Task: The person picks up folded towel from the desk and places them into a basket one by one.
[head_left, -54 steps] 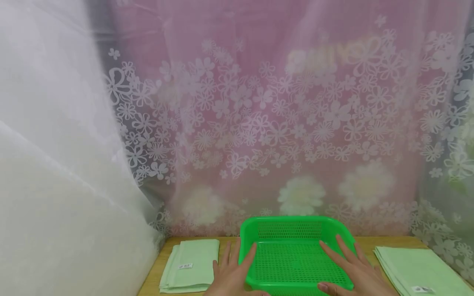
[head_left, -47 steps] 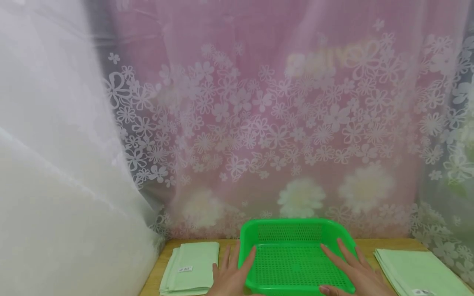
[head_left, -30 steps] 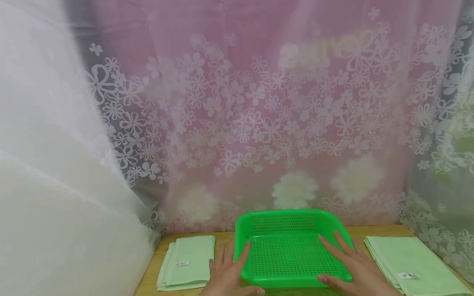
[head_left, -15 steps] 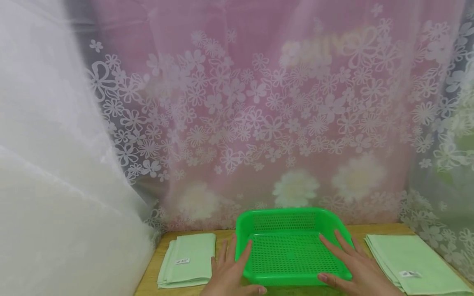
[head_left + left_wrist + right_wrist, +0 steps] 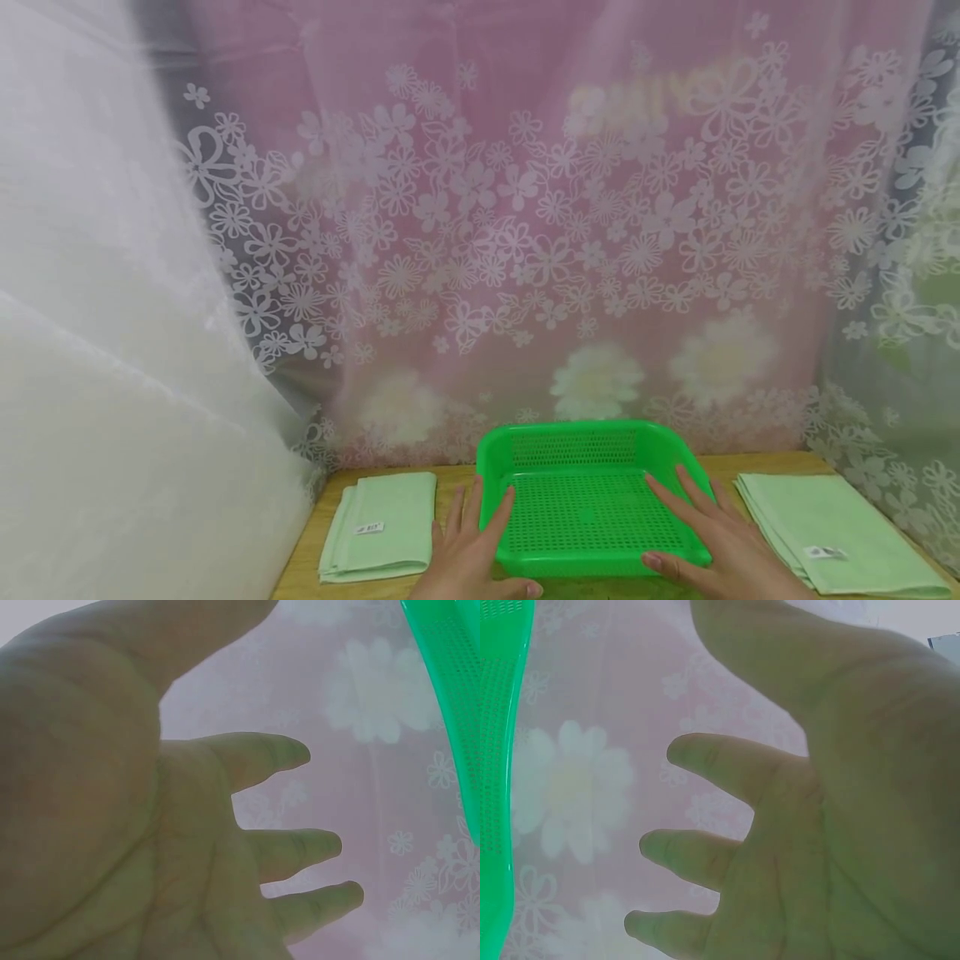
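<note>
A green plastic basket with perforated walls and floor sits on the wooden table in the head view, with nothing inside it. My left hand is at its left front corner, fingers spread and straight. At the right front corner is my right hand, spread the same way. Both wrist views show bare palms with nothing held: the left palm has the basket's edge off to the right, and the right palm has it off to the left. Both hands stand apart from the basket there.
A folded pale green cloth with a small white label lies left of the basket. Another folded pale green cloth lies to the right. Behind the table hangs a flower-printed translucent curtain; a white sheet hangs on the left.
The head view has shifted slightly, moving the whole scene a little left and up in the picture. Both hands keep their spread pose by the basket; the basket and cloths stay put.
</note>
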A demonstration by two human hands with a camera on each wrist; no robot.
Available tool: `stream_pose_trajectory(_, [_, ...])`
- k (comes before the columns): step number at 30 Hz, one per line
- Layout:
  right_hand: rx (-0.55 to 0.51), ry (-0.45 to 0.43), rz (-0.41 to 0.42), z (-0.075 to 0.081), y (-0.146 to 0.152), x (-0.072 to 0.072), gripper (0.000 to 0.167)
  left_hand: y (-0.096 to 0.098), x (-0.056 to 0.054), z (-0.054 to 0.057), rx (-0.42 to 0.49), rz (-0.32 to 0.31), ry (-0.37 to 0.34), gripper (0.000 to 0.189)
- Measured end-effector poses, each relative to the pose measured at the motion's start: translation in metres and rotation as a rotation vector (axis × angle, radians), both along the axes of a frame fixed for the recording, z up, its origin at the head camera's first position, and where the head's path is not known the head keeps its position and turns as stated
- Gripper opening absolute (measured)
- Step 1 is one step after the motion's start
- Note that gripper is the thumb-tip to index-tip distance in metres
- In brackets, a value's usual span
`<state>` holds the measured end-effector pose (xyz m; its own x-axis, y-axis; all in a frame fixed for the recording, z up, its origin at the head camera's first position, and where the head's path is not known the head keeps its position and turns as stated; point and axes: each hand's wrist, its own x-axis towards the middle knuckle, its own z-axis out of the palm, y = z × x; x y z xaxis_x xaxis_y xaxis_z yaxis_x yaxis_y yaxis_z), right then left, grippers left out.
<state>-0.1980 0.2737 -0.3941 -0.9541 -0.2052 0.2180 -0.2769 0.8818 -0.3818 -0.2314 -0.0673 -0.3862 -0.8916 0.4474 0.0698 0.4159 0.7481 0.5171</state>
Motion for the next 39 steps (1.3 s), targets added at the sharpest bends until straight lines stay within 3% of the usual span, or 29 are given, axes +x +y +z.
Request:
stream_pose_trajectory(4, [-0.001, 0.031, -0.002, 0.001, 0.0, 0.001, 0.086, 0.001, 0.0, 0.003, 0.003, -0.001, -0.001, 0.106])
stream_pose_trajectory(10, [-0.004, 0.04, -0.004, 0.008, 0.002, 0.001, 0.087, 0.004, 0.003, 0.007, 0.019, -0.008, 0.059, 0.107])
stream_pose_trajectory(20, [-0.023, -0.156, -0.041, 0.0, 0.007, 0.003, 0.086, -0.005, -0.001, -0.022, -0.059, -0.018, 0.088, 0.1])
stream_pose_trajectory(27, [0.007, -0.078, -0.041, 0.004, 0.007, 0.004, 0.085, 0.002, -0.003, -0.013, -0.043, -0.008, 0.067, 0.099])
stream_pose_trajectory(34, [-0.012, -0.126, -0.031, 0.003, 0.005, 0.004, 0.085, -0.001, 0.0, -0.012, -0.052, -0.008, 0.053, 0.097])
stream_pose_trajectory(39, [0.004, -0.112, -0.03, 0.004, 0.005, 0.003, 0.085, 0.0, -0.002, -0.012, -0.04, 0.009, 0.026, 0.098])
